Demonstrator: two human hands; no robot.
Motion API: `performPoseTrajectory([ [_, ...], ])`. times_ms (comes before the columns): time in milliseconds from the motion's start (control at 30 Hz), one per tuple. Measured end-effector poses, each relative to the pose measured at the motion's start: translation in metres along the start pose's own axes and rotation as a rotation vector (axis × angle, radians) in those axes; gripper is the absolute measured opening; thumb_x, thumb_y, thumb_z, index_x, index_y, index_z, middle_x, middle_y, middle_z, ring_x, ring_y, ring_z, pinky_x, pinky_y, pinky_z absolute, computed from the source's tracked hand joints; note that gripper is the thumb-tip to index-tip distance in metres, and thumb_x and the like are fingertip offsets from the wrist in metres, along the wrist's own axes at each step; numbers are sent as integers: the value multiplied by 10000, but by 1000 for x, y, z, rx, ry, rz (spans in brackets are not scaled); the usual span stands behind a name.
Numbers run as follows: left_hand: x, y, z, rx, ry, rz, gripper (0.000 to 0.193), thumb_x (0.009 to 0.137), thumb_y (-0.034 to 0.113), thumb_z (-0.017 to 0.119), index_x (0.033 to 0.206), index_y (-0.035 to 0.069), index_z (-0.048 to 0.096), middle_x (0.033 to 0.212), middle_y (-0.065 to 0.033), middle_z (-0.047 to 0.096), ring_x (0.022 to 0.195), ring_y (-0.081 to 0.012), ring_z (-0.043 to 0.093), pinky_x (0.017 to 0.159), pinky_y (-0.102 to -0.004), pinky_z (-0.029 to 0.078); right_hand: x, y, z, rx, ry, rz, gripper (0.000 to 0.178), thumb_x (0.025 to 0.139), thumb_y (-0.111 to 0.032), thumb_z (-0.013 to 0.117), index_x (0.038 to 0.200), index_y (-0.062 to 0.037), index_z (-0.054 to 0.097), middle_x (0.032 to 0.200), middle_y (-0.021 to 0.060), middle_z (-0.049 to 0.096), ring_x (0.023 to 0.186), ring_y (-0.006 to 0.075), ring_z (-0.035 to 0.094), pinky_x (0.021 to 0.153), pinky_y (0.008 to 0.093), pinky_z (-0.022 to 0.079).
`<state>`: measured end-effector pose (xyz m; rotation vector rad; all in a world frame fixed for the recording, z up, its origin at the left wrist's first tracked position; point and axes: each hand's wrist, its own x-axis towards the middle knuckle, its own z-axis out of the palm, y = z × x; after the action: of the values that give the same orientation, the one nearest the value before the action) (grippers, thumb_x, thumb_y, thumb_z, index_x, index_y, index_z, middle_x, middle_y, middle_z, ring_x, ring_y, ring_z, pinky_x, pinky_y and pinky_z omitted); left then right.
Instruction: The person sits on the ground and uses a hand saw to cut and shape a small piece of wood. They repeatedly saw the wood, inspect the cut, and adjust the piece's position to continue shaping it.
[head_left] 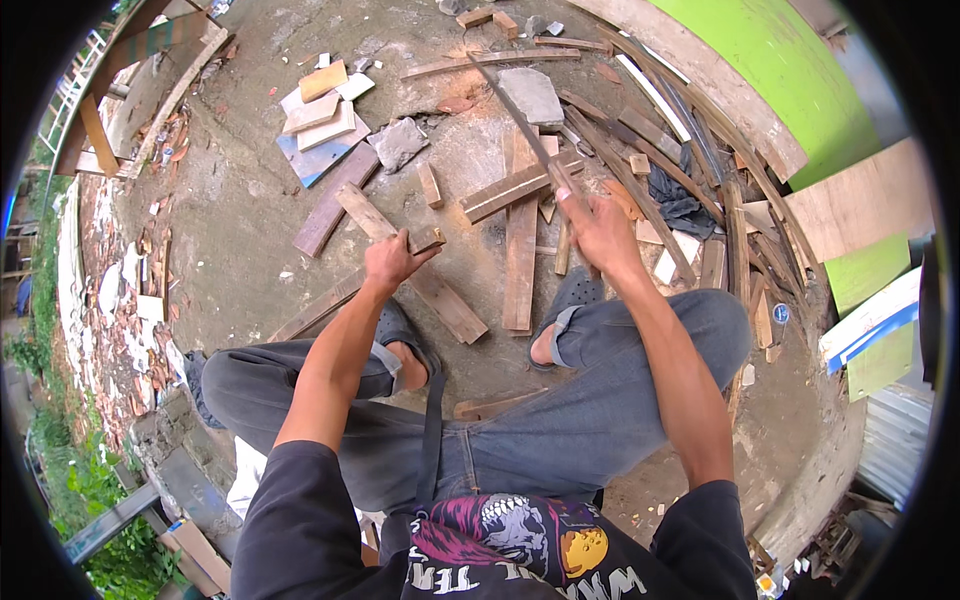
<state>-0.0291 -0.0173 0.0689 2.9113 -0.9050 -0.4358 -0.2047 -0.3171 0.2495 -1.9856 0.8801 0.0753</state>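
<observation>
My right hand (603, 236) is closed around the near end of a hand saw (515, 115). Its long, thin dark blade points away and to the left, passing over a short wooden block (510, 193) that lies across an upright-running plank (520, 265). The saw's handle is mostly hidden by my fingers. My left hand (392, 262) grips a narrow wooden strip (428, 241) near its cut end. That strip runs down to the left and crosses over a longer plank (445, 300) lying on the ground between my feet.
Stacked flat wood offcuts (325, 115) lie ahead to the left, beside a broken concrete chunk (400, 143). Another grey slab (531, 97) sits near the saw blade. Long timber strips (630, 160) pile up on the right, by a green panel (780, 80). A wooden frame (150, 60) stands far left.
</observation>
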Motion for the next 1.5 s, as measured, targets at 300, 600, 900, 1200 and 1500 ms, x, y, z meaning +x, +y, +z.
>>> performPoseTrajectory([
  [300,-2,-38,58,-30,-39,20,713,780,729,650,1120,102,668,1077,-129,653,950,-334,681,763,-440,555,-33,41,119,156,-206,273,572,990,-640,468,895,-97,621,654,-8,599,489,84,484,453,285,416],
  [600,2,-45,67,-170,88,125,553,754,550,775,1068,104,684,1029,-90,640,1013,-312,633,817,-431,532,-38,55,230,96,-168,123,528,1001,-478,544,820,17,554,680,280,584,662,471,612,623,514,457],
  [900,6,-54,75,-180,81,182,526,775,520,760,1081,104,663,999,-114,628,984,-328,639,805,-439,540,-45,76,261,164,-153,196,557,1005,-496,535,796,21,531,659,256,571,617,431,592,607,479,454],
  [1200,7,-56,73,-224,35,137,544,754,505,763,1101,101,655,1042,-132,630,1006,-349,636,832,-451,538,-31,56,251,276,-253,221,544,996,-502,543,826,13,585,639,200,584,592,309,608,610,439,453],
  [1500,8,-53,63,-286,-28,138,534,804,531,704,1087,80,662,1045,-150,638,1020,-372,631,846,-457,520,-30,69,280,228,-96,175,535,991,-468,568,771,19,573,623,206,549,559,303,532,582,437,431],
])
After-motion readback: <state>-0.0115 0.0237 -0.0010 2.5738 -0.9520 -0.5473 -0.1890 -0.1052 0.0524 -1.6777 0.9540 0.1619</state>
